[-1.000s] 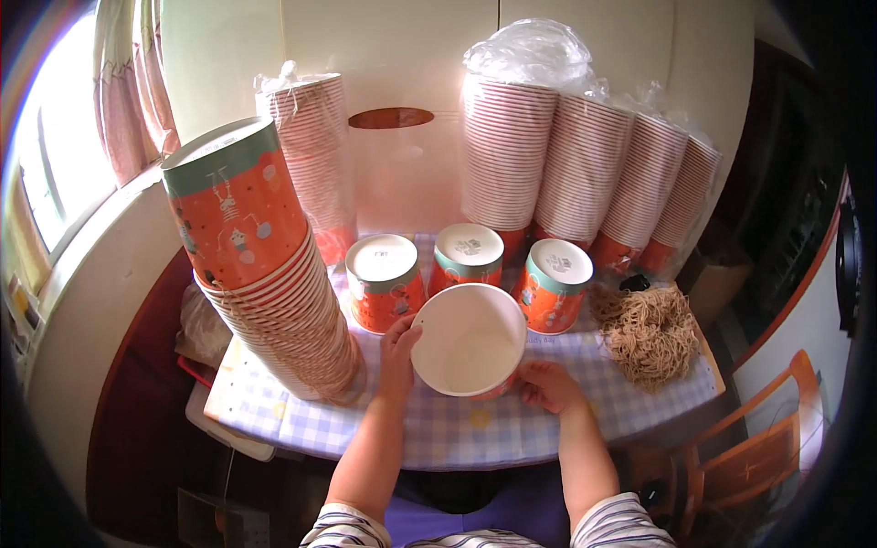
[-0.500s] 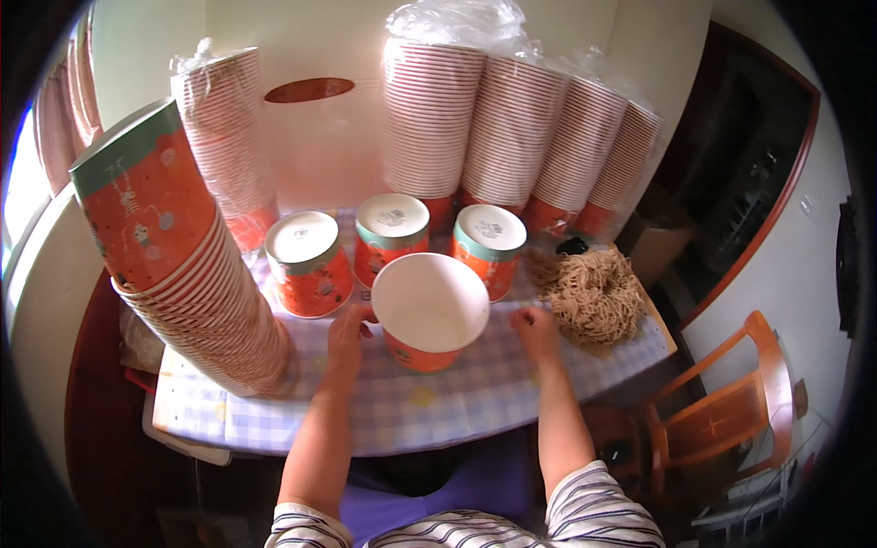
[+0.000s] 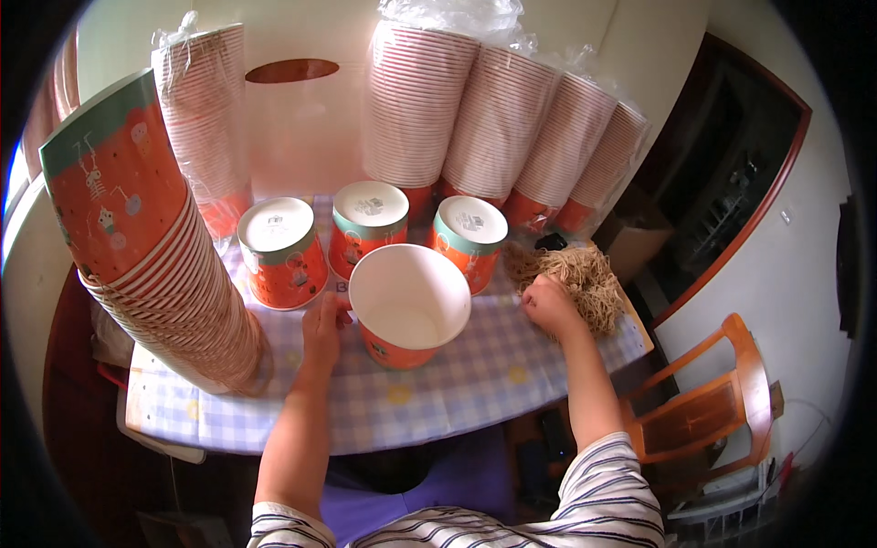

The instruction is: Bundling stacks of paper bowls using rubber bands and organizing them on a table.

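A large orange paper bucket (image 3: pixel 393 350) with a white inside stands upright on the table, mouth up, and looks hollow. My left hand (image 3: pixel 321 329) is at its left side, fingers curled near its wall; whether they hold anything is hidden. My right hand (image 3: pixel 548 306) is closed at the near left edge of a heap of tan shredded paper-like strands (image 3: pixel 596 290); what its fingertips grip cannot be made out. Behind the bucket stand three upturned orange buckets with green bands: a left one (image 3: pixel 285 274), a middle one (image 3: pixel 370 236) and a right one (image 3: pixel 470 251).
A tall leaning stack of nested buckets (image 3: pixel 174 265) rises at the left. Plastic-wrapped bucket stacks (image 3: pixel 420 110) line the back, with another wrapped stack (image 3: pixel 206 119) at back left. A checked cloth (image 3: pixel 347 402) covers the table. A wooden chair (image 3: pixel 703 411) stands at the right.
My right hand has moved right, from beside the bucket to the heap of strands. My left hand stays by the bucket. The whole view has shifted slightly.
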The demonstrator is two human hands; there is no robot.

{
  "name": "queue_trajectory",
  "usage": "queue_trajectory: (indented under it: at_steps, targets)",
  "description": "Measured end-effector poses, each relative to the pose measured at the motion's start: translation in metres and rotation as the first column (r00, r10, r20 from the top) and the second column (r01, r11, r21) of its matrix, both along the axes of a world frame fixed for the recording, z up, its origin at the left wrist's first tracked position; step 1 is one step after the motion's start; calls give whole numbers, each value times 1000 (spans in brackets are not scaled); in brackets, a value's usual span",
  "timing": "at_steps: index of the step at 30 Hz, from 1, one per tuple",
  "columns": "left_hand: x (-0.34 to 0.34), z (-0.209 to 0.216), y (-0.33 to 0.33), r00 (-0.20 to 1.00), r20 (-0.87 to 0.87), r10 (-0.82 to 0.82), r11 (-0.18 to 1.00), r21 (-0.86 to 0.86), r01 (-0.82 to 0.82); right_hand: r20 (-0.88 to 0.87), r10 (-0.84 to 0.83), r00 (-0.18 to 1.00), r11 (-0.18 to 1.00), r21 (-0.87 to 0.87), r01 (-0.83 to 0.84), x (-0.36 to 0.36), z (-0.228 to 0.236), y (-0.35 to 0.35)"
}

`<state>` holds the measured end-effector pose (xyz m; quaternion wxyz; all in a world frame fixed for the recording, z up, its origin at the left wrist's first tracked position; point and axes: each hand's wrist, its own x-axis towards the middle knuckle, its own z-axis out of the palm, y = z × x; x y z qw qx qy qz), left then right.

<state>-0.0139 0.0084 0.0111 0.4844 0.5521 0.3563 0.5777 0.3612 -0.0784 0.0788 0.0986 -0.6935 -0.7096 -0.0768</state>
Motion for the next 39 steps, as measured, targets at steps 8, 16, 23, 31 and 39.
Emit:
queue_trajectory:
  at_steps: [8,16,23,31,39]
  targets:
    - [2,-4,3,999,39,-9,1000,-22,9,310,52,949,988,122,-94,10,-46,-9]
    - [1,-5,0,1000,19,18,999,-30,-18,-395,126,910,972,234,-33,8,-12,-5]
    - [4,-10,5,999,25,20,1000,-24,-20,-908,227,352,944,293,149,33,109,11]
    - [5,-10,0,1000,22,6,999,-34,-5,-791,478,381,772,585,247,27,253,14]
    - [1,-5,-2,999,-52,15,998,-54,-18,-626,441,643,832,553,-33,-44,290,-10]
